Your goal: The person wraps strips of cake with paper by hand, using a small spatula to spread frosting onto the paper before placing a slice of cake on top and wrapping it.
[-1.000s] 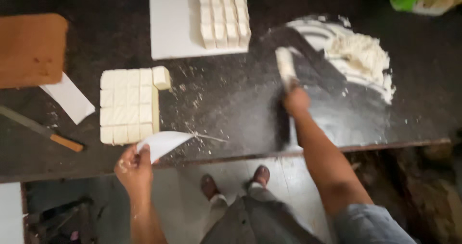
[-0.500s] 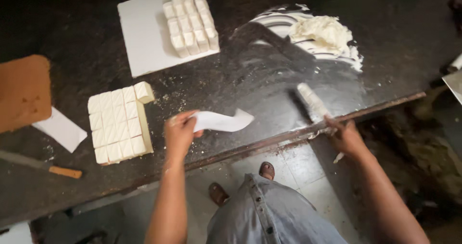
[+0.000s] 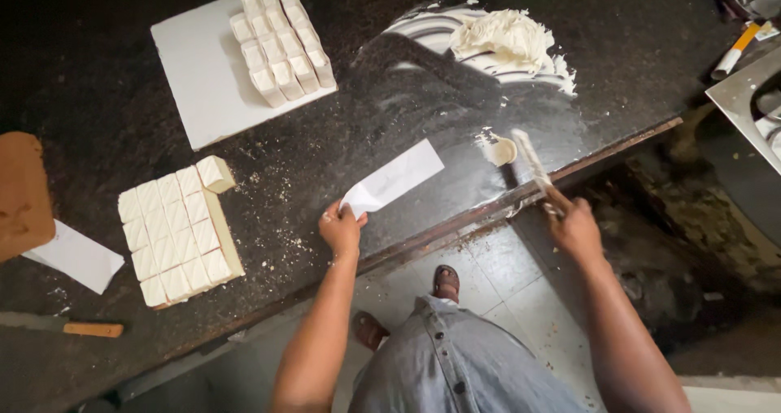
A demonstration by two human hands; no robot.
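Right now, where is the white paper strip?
In the head view, the white paper strip lies on the dark counter at centre, its near end pinched by the left hand, left of the scraper blade.

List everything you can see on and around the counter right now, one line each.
Counter: one, dark, speckled.
White board: one, far left-centre, carrying a batch of cut blocks.
Scored slab: one, cream, near left.
Paste heap: one, white, far right.
Paste dab: one, beside the scraper.
Knife: one, wooden handle, near left edge.
Brown board: one, left.
Loose paper: one, white, left.
Hands: left hand holds paper strip; right hand holds scraper.
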